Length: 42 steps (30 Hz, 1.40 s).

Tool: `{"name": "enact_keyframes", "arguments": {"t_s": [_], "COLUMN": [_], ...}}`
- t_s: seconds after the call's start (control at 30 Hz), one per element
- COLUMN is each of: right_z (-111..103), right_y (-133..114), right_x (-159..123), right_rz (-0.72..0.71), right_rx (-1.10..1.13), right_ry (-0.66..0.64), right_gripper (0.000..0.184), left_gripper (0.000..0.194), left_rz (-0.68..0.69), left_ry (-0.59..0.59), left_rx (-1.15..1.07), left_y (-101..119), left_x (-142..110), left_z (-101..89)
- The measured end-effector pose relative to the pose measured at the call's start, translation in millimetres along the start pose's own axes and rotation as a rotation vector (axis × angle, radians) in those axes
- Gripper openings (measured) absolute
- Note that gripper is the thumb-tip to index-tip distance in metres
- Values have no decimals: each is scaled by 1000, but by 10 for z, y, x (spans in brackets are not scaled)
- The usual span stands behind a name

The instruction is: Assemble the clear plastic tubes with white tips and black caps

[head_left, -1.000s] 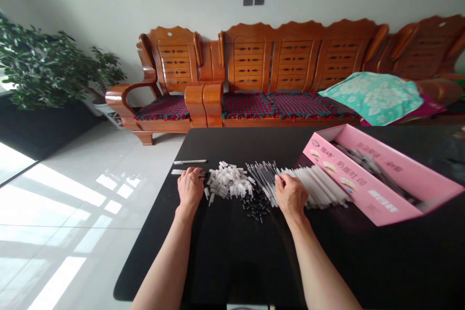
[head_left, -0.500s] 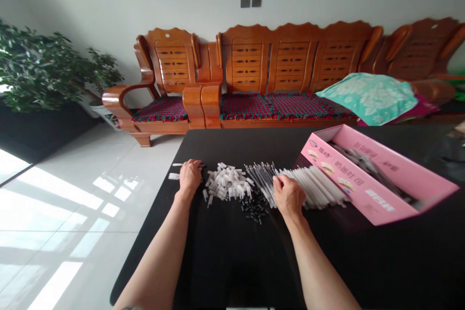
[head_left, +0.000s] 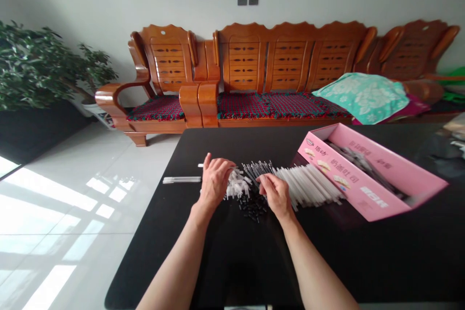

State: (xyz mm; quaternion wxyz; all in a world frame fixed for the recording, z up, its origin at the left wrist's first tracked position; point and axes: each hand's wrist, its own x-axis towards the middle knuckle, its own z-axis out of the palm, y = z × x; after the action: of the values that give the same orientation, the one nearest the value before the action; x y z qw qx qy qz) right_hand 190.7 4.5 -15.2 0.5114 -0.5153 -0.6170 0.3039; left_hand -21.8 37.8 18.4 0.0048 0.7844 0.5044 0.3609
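Observation:
My left hand (head_left: 214,181) hovers over the left side of a pile of white pen caps (head_left: 239,186), fingers spread and nothing visible in them. By the pen refills (head_left: 255,169), which are thin and grey with metal tips, my right hand (head_left: 276,194) has its thumb and fingers pinched together; what they hold is too small to make out. White pen barrels (head_left: 308,185) lie in a row right of that hand. Small black plugs (head_left: 250,209) are scattered in front of the caps. Slim white pens (head_left: 181,180) lie left of my left hand, one partly hidden behind it.
A pink box (head_left: 378,181) with dark items inside stands at the right on the black table (head_left: 247,261). Beyond the table is a wooden bench (head_left: 286,58) with a green cloth (head_left: 363,96). A potted plant (head_left: 54,68) is at far left.
My left hand has left the pens at the table's left side and moved right to the caps, its fingers now spread. My right hand has shifted slightly left towards the refills.

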Motion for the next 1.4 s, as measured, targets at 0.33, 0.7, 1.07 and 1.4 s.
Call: {"name": "enact_keyframes", "arguments": {"t_s": [0.33,0.7,1.07,1.4], "right_z": [-39,31,40,2], "right_y": [-10,48,48,17], "right_x": [21,44,19,17], "right_rz": [25,235,233,209], "right_rx": [29,367,311,273], "right_ry": [-108,16,-176,-241], "right_gripper": [38,33,42,29], "left_gripper": [21,38,40,42], "left_rz": [161,-603,-724,-707], "left_ry": [-20,156,172,213], "left_rx": [-174,-1012,-1416,-1337], "left_y": [335,275,183,179], "left_x": [-160,-182,-199,-193], "left_z": [475,431,549,556]}}
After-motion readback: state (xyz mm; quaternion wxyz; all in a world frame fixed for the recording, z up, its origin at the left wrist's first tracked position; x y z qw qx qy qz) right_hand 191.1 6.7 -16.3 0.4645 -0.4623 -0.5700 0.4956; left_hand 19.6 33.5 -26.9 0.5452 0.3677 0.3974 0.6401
